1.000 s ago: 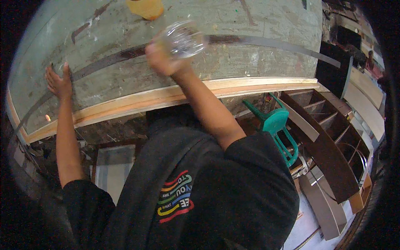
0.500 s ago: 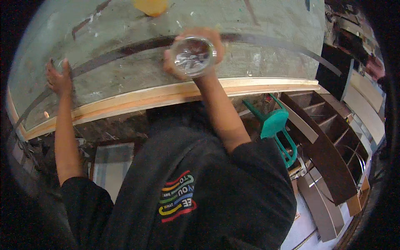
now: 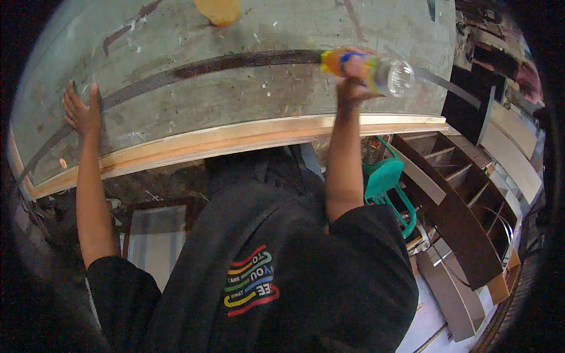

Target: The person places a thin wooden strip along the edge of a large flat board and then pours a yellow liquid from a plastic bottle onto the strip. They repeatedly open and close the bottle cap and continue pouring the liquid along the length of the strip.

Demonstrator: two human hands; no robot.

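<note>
My right hand (image 3: 353, 82) is wrapped round a plastic bottle (image 3: 382, 73) with an orange and yellow label. The bottle lies tilted, its clear base to the right and its yellow end (image 3: 327, 61) to the left, over a long thin strip (image 3: 147, 87). A dark brown wet-looking coat covers the strip's middle part; the rest is grey. My left hand (image 3: 82, 112) rests with fingers spread at the strip's left part. The strip lies curved in the view across a worn grey-green tabletop (image 3: 306, 94).
A pale wooden rail (image 3: 235, 140) edges the table's near side. Near the top lies a yellow-orange piece (image 3: 220, 10). To the right stand a green plastic chair (image 3: 385, 176) and a dark compartmented cabinet (image 3: 453, 206). Boards (image 3: 518, 150) lean further right.
My right hand has moved the bottle to the right along the strip and turned it, so its label now shows. My left hand stays in place.
</note>
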